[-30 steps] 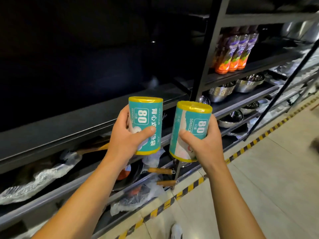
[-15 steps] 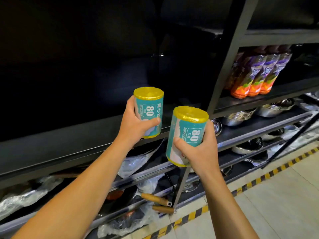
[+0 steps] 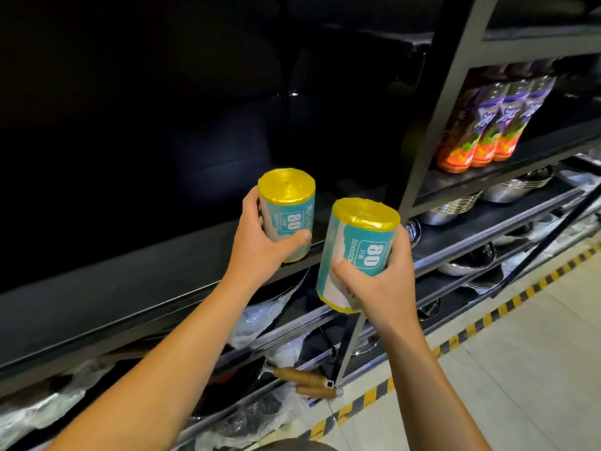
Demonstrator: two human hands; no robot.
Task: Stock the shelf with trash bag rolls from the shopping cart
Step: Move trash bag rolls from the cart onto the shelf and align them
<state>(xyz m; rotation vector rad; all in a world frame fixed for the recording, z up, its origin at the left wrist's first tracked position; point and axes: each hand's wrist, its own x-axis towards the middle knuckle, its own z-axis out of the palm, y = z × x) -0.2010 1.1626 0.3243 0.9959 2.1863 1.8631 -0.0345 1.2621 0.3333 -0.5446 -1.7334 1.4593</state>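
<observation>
Left hand [image 3: 260, 245] has carried its roll [image 3: 287, 216] onto the shelf [image 3: 130, 275], grip clamped; right hand [image 3: 380, 284] clasps another roll [image 3: 356, 252].

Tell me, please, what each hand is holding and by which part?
Left hand grips one trash bag roll around its lower side; right hand grips another roll likewise.

I have both bare forearms stretched forward and up from the near edge, converging toward the middle. My left hand [image 3: 265, 245] sits farther out and slightly higher, fingers curled round the back of a trash bag roll [image 3: 287, 216], thumb pressed across its front, holding it upright. My right hand [image 3: 379, 284] is nearer and lower, wrapped round a second trash bag roll [image 3: 356, 252] that tilts a little to the right, thumb across its near face. The two hands are close but not touching.
</observation>
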